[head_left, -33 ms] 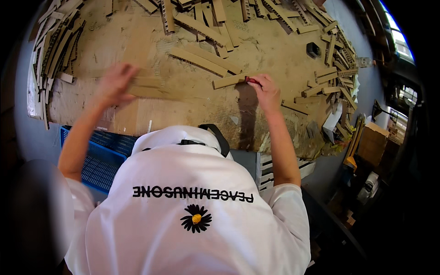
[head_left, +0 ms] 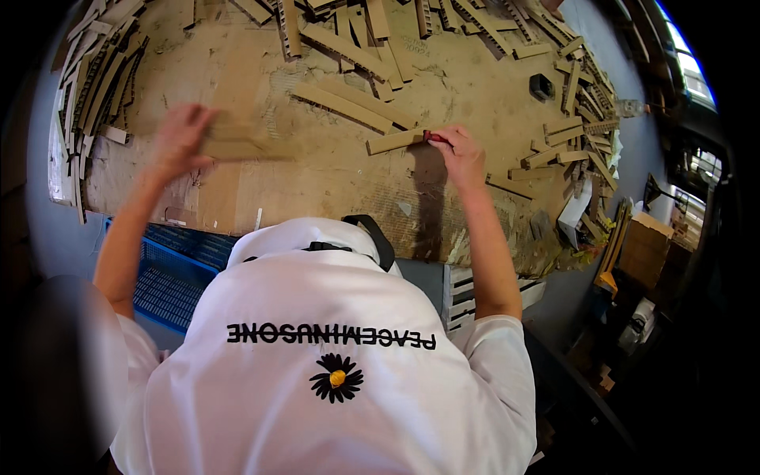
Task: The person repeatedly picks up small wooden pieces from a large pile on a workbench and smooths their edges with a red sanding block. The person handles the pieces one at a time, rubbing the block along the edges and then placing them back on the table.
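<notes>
Over the left part of the cardboard-covered table, my left hand is smeared by motion. Closed around one end, it grips blurred cardboard strips that point to the right; how many I cannot tell. My right hand is closed in a pinch on a small red-handled tool, whose working end I cannot make out. The tool touches or overlaps the right end of a short cardboard strip. Just beyond lie two longer cardboard strips, side by side.
Cardboard strips with honeycomb edges lie heaped at the left edge, along the back and at the right. A small black block sits near the right heap. Below the table's front edge is a blue plastic crate.
My left hand has shifted a little to the left, with the cardboard strips still in it. My right hand and the red-handled tool have stayed nearly in place.
</notes>
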The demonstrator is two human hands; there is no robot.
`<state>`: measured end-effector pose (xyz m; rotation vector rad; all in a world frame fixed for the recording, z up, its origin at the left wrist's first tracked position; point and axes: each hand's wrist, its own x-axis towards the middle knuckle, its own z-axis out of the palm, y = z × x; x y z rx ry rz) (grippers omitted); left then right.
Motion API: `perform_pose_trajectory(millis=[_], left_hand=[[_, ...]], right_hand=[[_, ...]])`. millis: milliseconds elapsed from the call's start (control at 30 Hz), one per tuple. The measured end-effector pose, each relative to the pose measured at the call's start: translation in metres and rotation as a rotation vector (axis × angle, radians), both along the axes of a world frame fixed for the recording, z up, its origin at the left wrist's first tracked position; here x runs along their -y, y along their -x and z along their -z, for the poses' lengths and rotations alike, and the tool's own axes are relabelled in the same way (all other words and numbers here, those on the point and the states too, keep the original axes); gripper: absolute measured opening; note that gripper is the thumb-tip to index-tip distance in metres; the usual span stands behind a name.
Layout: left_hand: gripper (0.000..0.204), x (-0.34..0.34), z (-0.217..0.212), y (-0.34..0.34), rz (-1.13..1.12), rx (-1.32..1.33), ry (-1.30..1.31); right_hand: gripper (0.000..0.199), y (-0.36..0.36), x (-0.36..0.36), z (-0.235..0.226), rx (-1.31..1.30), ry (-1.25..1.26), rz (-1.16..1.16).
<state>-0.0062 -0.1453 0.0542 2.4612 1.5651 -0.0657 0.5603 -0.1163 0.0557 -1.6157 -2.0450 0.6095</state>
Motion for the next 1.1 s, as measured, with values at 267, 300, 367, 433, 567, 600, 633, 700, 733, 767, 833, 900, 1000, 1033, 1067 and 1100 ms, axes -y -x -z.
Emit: perform_pose_trajectory(millis=[267,300,367,433,567,600,633,700,733,767,833,900,1000,1033,1067,1100], left_hand=[[0.051,-0.01,0.002,-0.066,-0.148,0.207,-0.175],[0.036,-0.009,0.008,-0.103,-0.066,0.317,-0.135],[0.033,-0.005,0.02,-0.172,0.041,0.385,-0.133],[0.029,-0.004,0.025,-0.228,0.088,0.406,-0.038],[0.03,-0.006,0.031,-0.29,0.138,0.288,0.077],[0.03,-0.006,0.033,-0.298,0.132,0.272,0.1],[0.031,-0.007,0.035,-0.304,0.126,0.276,0.095],[0.033,-0.006,0.04,-0.311,0.11,0.282,0.092],[0.034,-0.006,0.043,-0.314,0.095,0.278,0.096],[0.034,-0.007,0.044,-0.316,0.082,0.273,0.101],[0.035,-0.007,0.047,-0.319,0.055,0.267,0.113],[0.034,-0.005,0.05,-0.319,0.023,0.261,0.126],[0.033,-0.006,0.052,-0.317,0.016,0.257,0.135],[0.033,-0.007,0.052,-0.316,0.019,0.257,0.143],[0.033,-0.008,0.053,-0.316,0.021,0.258,0.149],[0.033,-0.008,0.053,-0.316,0.022,0.258,0.155]], right_hand=[[0.019,-0.014,-0.031,0.011,0.026,-0.007,-0.22],[0.019,-0.015,-0.031,0.011,0.032,-0.01,-0.236],[0.019,-0.016,-0.032,0.012,0.029,-0.027,-0.259],[0.02,-0.021,-0.032,0.015,0.045,-0.042,-0.27],[0.021,-0.026,-0.03,0.026,0.06,-0.066,-0.268],[0.021,-0.026,-0.03,0.027,0.054,-0.072,-0.264],[0.021,-0.026,-0.031,0.028,0.048,-0.068,-0.262],[0.019,-0.025,-0.03,0.028,0.031,-0.051,-0.263],[0.02,-0.025,-0.032,0.03,0.023,-0.05,-0.268],[0.021,-0.026,-0.034,0.033,0.014,-0.048,-0.272],[0.021,-0.029,-0.035,0.036,-0.007,-0.015,-0.279],[0.02,-0.029,-0.036,0.035,-0.036,0.046,-0.29],[0.02,-0.028,-0.038,0.037,-0.047,-0.029,-0.325],[0.02,-0.029,-0.037,0.037,-0.042,-0.036,-0.326],[0.02,-0.029,-0.038,0.037,-0.036,-0.046,-0.329],[0.02,-0.029,-0.037,0.037,-0.029,-0.056,-0.331]])
